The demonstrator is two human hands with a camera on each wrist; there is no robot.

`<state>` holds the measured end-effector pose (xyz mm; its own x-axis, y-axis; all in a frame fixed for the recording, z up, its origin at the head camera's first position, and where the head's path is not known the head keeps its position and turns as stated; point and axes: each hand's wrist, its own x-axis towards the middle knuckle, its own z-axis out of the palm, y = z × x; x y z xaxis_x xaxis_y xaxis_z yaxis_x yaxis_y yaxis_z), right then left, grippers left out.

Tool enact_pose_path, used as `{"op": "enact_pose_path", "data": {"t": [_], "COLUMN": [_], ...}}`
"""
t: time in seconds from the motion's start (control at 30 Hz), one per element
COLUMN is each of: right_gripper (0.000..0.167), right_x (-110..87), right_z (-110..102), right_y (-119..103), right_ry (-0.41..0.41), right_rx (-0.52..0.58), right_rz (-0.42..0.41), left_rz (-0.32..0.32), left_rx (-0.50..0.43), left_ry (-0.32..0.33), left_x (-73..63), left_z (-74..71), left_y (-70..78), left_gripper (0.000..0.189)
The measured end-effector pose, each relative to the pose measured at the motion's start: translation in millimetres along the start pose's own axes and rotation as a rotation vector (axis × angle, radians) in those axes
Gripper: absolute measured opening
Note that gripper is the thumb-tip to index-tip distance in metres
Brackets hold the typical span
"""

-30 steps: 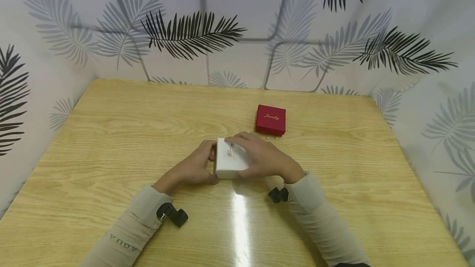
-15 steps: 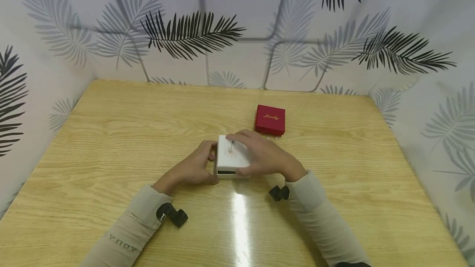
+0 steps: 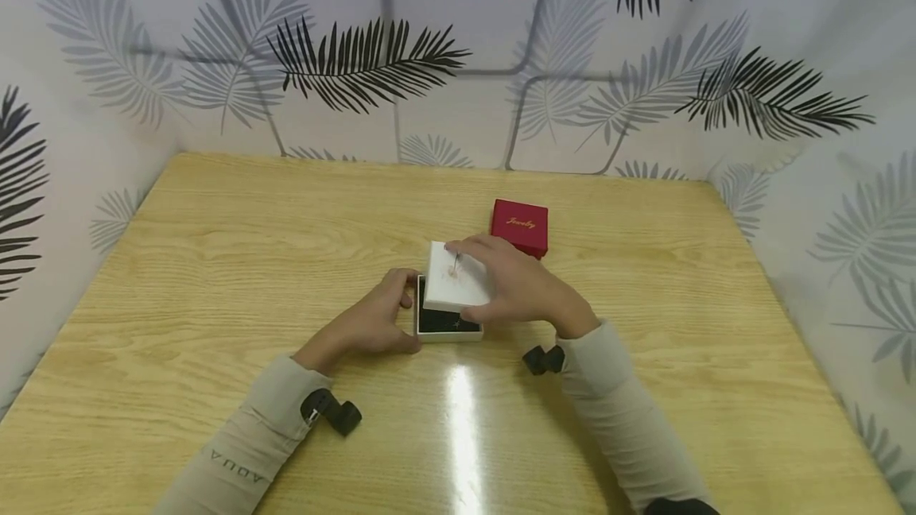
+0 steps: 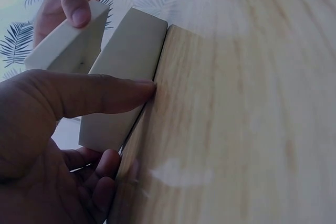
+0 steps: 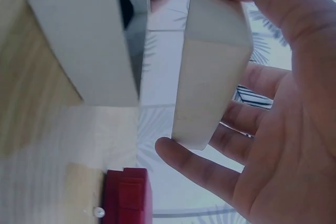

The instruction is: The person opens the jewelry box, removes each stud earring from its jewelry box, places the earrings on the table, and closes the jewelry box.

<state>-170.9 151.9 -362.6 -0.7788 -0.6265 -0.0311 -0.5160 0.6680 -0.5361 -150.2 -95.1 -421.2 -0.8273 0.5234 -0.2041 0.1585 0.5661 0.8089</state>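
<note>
My left hand (image 3: 375, 320) holds the white box base (image 3: 451, 337) at its left side, thumb along the near wall. In the left wrist view that thumb lies straight against the base wall (image 4: 126, 51). Inside the base is a black insert (image 3: 438, 322) with a small silver star-like piece (image 3: 456, 325) on it. Above the base, my right hand (image 3: 518, 284) grips the white lid (image 3: 455, 280), which has a flower print. The lid (image 5: 210, 72) is apart from the base and tilted, held between thumb and fingers. It hides the back of the insert.
Behind the right hand sits a red box (image 3: 520, 222) with gold "Jewelry" lettering. A small pearl-like bead (image 5: 98, 212) shows beside it in the right wrist view. The wooden table (image 3: 286, 221) ends at a leaf-patterned curtain (image 3: 444, 118).
The right hand has lifted the lid off the base, up and away toward the back right, uncovering the black insert. My left hand has stayed at the base.
</note>
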Motion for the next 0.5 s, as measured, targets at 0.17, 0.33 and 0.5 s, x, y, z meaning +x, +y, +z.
{"op": "enact_pose_path", "data": {"t": [0.17, 0.33, 0.5], "right_gripper": [0.085, 0.084, 0.084], "right_x": [2.5, 6.0, 12.2], "right_z": [-9.0, -12.0, -14.3], "right_y": [1.6, 3.3, 3.1], "right_ry": [0.028, 0.028, 0.007], "right_rx": [0.033, 0.048, 0.045], "right_rz": [-0.022, -0.040, -0.037], "left_rz": [-0.009, -0.016, -0.017], "left_rx": [-0.007, -0.015, -0.014], "left_ry": [-0.006, -0.009, -0.010], "left_x": [-0.3, -0.6, -1.1], "left_z": [-1.7, -2.8, -4.8], "left_y": [1.7, 3.9, 6.0], "left_gripper": [0.101, 0.100, 0.099]}}
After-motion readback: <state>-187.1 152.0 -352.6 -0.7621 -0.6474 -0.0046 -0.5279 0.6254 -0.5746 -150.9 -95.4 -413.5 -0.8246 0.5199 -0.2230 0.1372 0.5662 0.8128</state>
